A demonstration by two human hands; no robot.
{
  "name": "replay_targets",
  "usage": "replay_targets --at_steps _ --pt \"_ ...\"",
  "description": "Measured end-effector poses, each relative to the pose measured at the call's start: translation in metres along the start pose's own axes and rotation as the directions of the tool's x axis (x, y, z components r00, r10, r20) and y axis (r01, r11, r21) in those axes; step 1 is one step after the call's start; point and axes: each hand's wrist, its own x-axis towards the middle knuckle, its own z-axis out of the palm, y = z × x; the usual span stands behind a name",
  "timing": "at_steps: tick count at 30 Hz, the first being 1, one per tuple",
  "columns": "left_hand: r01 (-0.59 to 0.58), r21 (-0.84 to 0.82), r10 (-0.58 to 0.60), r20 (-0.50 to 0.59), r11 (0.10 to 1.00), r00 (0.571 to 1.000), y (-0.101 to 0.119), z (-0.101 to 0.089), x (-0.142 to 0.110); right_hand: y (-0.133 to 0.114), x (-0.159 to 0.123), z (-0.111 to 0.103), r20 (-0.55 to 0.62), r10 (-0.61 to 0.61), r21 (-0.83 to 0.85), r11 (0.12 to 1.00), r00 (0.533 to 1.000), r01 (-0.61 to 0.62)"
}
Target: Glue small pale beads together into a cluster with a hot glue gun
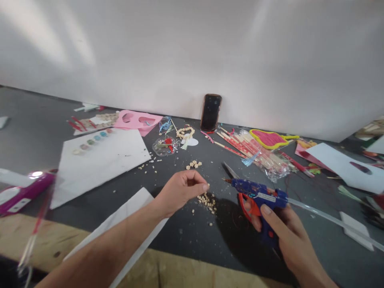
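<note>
The left fingertips (205,187) pinch tightly together just above a small heap of wooden beads (207,202); whether they grasp a bead is too small to tell. Behind them, the left hand (180,194) hangs over a dark worktable (177,236), its forearm crossing a white paper sheet (123,224).

The right hand (279,228) clenches a blue hot glue gun (258,192), thumb laid along its body, nozzle pointing toward the beads. The gun covers part of a pair of orange-handled scissors (247,207) pressed against the fingers, their steel blades (229,170) jutting out beyond it. Whether any finger passes through the loops cannot be told. A long clear glue stick (330,218) runs from the gun's rear across the table.

A second bead cluster (194,164) lies farther out, near a ring of beads (185,132) and a clear plastic bag of red-and-cream sticks (258,152). Beyond, a pink cut-out card (138,122), a white card with paint dabs (102,164) and a pink-and-yellow paddle shape (267,139) crowd the table. A phone (211,112) leans against the white wall (192,48); a purple-and-white device (24,193) sits at far left.
</note>
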Motion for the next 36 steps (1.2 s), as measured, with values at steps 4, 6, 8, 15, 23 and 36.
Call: replay_targets --at_steps 4,6,8,15,23,36 --pt "0.025 -0.212 -0.013 0.054 0.977 0.998 -0.005 0.003 0.001 0.004 0.002 0.001 0.027 -0.001 -0.047 0.999 1.0 0.002" --pt "0.054 -0.265 -0.031 0.091 0.963 0.995 -0.007 0.005 0.001 0.005 0.002 0.002 0.022 -0.015 -0.036 0.999 1.0 0.016" --pt "0.08 -0.279 -0.048 0.12 0.957 0.992 -0.01 0.008 0.001 0.005 0.002 0.003 0.007 -0.016 -0.024 1.0 1.0 0.016" --pt "0.076 -0.427 -0.038 0.097 0.901 0.995 -0.017 0.009 0.005 0.003 -0.005 0.004 0.038 -0.027 0.013 1.0 0.999 0.027" --pt "0.095 -0.497 -0.057 0.091 0.863 0.994 -0.014 0.009 0.005 0.002 -0.01 0.009 0.121 -0.1 -0.013 0.995 0.988 0.102" --pt "0.093 -0.493 -0.024 0.143 0.865 0.989 -0.015 0.011 0.003 0.007 -0.007 0.008 0.161 -0.186 -0.052 0.979 0.969 0.197"
